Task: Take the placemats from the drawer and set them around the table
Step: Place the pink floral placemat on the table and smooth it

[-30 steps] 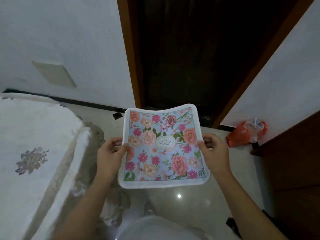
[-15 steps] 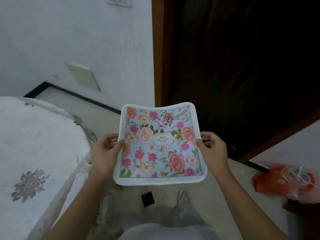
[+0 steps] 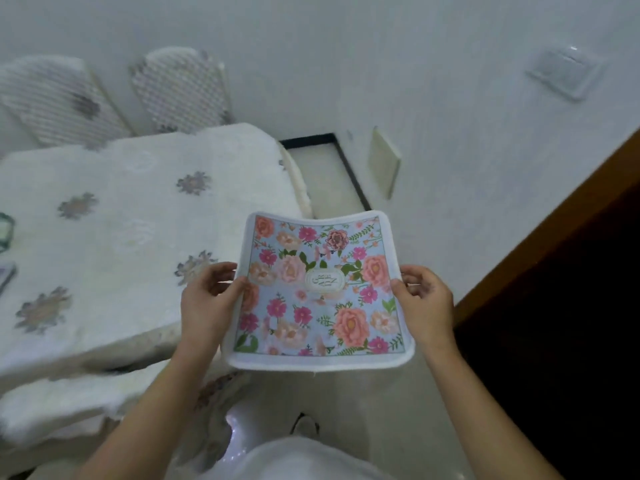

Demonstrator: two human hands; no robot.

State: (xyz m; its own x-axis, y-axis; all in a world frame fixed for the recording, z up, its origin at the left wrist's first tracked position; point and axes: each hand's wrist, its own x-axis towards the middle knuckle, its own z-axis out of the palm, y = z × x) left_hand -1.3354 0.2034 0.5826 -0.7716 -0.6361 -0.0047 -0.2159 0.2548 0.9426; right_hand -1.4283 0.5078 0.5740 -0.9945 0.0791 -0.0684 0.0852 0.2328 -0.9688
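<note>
A floral placemat (image 3: 318, 292), pale blue with pink and peach flowers and a white border, is held flat in front of me. My left hand (image 3: 206, 303) grips its left edge, thumb on top. My right hand (image 3: 424, 303) grips its right edge the same way. The mat sags a little in the middle. To the left stands the table (image 3: 114, 244), covered with a white fluffy cloth with grey flower patterns. The mat hangs just off the table's near right corner, above the floor.
Two chair backs (image 3: 180, 91) with white woven covers stand behind the table against the white wall. A dark doorway with a brown wooden frame (image 3: 554, 216) is on the right. Small dark-edged items (image 3: 5, 233) lie at the table's far left edge.
My view has swung left from the doorway to the table, which now fills the left side. Both hands keep the same hold on the placemat.
</note>
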